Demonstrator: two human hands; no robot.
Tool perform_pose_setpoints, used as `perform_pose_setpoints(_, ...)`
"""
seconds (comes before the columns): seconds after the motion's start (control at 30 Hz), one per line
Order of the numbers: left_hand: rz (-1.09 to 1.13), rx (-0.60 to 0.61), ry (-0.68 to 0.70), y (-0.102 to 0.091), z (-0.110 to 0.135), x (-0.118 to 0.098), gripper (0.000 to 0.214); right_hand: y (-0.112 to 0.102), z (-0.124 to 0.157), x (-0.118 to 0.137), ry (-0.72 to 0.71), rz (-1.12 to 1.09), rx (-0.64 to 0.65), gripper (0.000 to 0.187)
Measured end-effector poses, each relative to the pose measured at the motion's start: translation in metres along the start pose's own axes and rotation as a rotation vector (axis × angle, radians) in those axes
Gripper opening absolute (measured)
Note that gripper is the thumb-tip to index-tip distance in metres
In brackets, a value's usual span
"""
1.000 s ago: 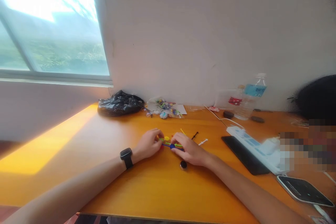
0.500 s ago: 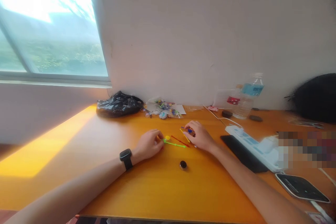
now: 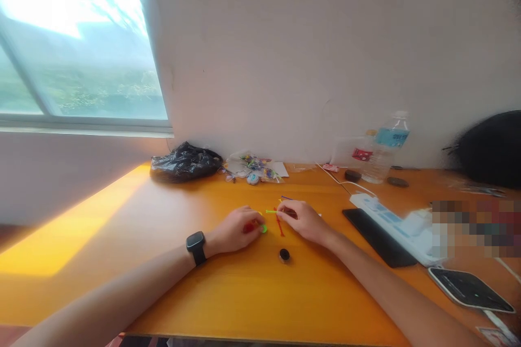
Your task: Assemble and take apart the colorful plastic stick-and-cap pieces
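My left hand [image 3: 240,230], with a dark watch on the wrist, curls its fingers down near the tabletop. At its fingertips is a small rounded green plastic piece [image 3: 264,229]; a red piece [image 3: 249,226] shows within the curl of the fingers, partly covered. A bit of yellow peeks out behind that hand. Opposite it, my right hand [image 3: 302,219] pinches a thin green plastic stick [image 3: 270,211] pointing left. Under the stick lies a red plastic stick [image 3: 280,226]. A blue stick [image 3: 286,198] extends behind my right fingers, which hide part of the pieces there.
A small black-topped round object [image 3: 284,255] sits nearer me. Along the wall are a black plastic bag [image 3: 185,162], bagged colourful pieces [image 3: 254,164] and a water bottle [image 3: 378,157]. To the right are a white power strip [image 3: 386,219], a black slab [image 3: 376,238] and a phone [image 3: 470,288].
The green stick has shifted from my left fingers to my right, which have moved left. A red piece now shows in my left hand, and the red stick on the table has turned.
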State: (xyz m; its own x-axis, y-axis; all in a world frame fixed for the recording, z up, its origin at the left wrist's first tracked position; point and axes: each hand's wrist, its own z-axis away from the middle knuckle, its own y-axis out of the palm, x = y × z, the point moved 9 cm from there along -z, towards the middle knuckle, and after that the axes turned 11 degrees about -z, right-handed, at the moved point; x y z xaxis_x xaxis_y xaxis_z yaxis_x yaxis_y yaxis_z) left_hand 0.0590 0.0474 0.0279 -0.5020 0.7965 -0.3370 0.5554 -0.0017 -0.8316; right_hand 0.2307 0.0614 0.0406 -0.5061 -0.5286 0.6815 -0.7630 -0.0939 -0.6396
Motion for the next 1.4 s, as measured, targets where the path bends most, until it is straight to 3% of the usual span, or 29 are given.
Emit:
perform_pose_setpoints(0.1, -0.011, -0.017, -0.065, -0.001, 0.001, 0.007, 0.015, -0.001, 0.000, 0.008, -0.067, -0.037, -0.055, 0.027)
perform_pose_setpoints(0.2, -0.011, -0.094, -0.129, -0.010, 0.002, 0.013, 0.019, 0.010, 0.001, 0.017, -0.114, -0.066, -0.027, 0.029)
perform_pose_setpoints(0.37, -0.020, -0.236, -0.185, -0.029, 0.005, 0.017, 0.017, 0.028, 0.004, 0.021, -0.083, -0.250, 0.012, 0.024)
perform_pose_setpoints(0.63, 0.007, -0.040, -0.049, -0.002, -0.001, 0.007, 0.014, 0.044, 0.006, 0.020, -0.068, -0.339, 0.076, 0.018)
perform_pose_setpoints(0.93, -0.029, -0.020, 0.012, -0.003, -0.001, 0.000, 0.013, 0.044, 0.007, 0.024, -0.158, -0.193, 0.063, 0.011)
perform_pose_setpoints(1.4, -0.033, 0.022, 0.049, 0.000, -0.003, -0.003, 0.018, 0.044, 0.007, 0.030, -0.185, -0.200, 0.085, 0.015)
